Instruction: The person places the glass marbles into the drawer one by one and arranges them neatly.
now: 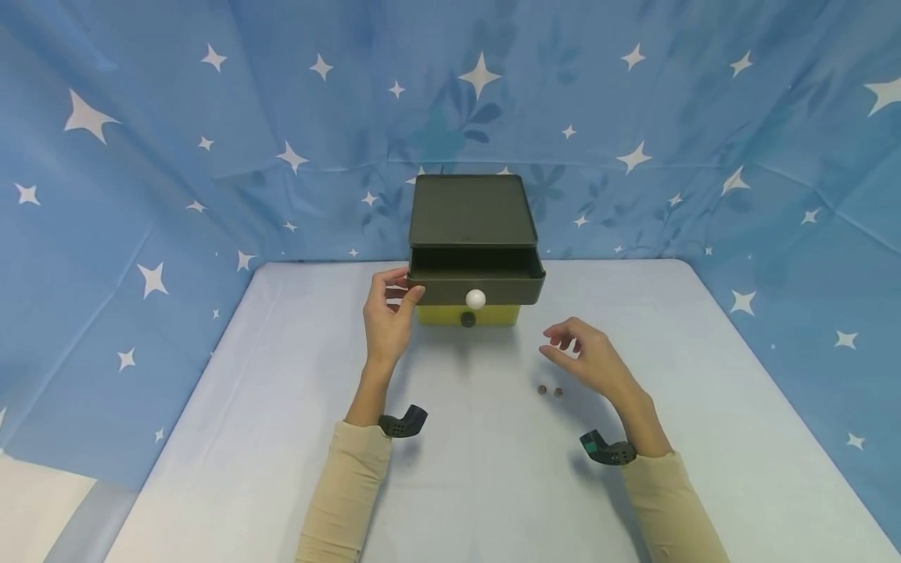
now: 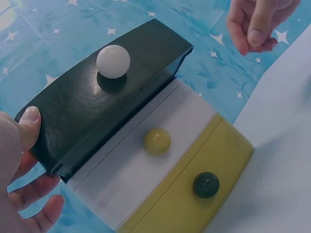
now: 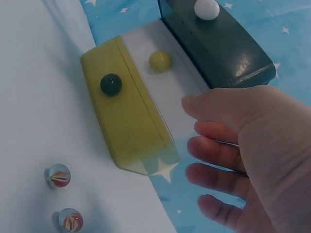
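Note:
A small drawer cabinet (image 1: pixel 472 207) with a dark green top stands at the back of the table. Its dark green top drawer (image 1: pixel 443 292) is pulled out and carries a white knob (image 1: pixel 475 299). My left hand (image 1: pixel 389 324) holds this drawer by its left front corner, thumb on the front face and fingers round the side. Over the table, right of the cabinet, hovers my right hand (image 1: pixel 594 360), loosely bent with nothing in it. Two clear marbles with coloured swirls, one marble (image 3: pixel 60 175) and another marble (image 3: pixel 71 220), lie on the table near it.
Below the open drawer, a white drawer (image 2: pixel 126 160) with a yellow knob (image 2: pixel 157 141) and a yellow drawer (image 2: pixel 170 199) with a dark green knob (image 2: pixel 206 185) are closed. A blue star-patterned curtain (image 1: pixel 338 117) hangs behind and beside the white table (image 1: pixel 464 469).

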Demonstrator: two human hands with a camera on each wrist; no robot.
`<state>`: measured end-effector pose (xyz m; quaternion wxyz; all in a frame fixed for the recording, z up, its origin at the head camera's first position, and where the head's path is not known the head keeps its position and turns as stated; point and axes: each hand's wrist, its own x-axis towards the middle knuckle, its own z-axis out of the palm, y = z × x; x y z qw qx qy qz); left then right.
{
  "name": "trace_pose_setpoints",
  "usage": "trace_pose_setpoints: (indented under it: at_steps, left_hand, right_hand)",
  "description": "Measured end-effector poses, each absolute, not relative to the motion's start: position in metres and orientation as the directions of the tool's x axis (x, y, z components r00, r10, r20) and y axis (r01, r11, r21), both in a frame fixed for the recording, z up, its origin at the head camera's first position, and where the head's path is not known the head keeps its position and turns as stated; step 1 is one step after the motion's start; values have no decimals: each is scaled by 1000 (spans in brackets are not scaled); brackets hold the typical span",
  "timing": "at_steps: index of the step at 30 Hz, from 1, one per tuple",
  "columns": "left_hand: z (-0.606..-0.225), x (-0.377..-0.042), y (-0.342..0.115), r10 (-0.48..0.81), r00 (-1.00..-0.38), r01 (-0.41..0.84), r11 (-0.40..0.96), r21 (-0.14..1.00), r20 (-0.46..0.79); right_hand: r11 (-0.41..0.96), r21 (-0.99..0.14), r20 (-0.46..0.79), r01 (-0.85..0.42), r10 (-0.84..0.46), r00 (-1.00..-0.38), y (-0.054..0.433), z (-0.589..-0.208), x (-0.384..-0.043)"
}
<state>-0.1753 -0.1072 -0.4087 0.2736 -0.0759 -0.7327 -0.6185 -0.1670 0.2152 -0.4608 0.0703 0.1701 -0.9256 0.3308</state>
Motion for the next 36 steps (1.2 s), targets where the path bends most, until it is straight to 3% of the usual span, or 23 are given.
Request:
trace_pose_setpoints:
  at_steps: [8, 19, 36]
  left_hand:
    - [-409, -174, -107, -223, -838, 449, 237, 862, 498]
    - [-408, -173, -107, -230, -839, 447, 228, 865, 494]
    - [-409, -174, -107, -220, -841, 448, 227, 865, 494]
  right_hand:
    - [703, -601, 180, -381, -345, -921, 219, -468, -170]
    - [720, -640, -55, -269, -393, -918, 221, -474, -170]
    - [755, -621, -236, -211, -437, -868, 220, -482, -171]
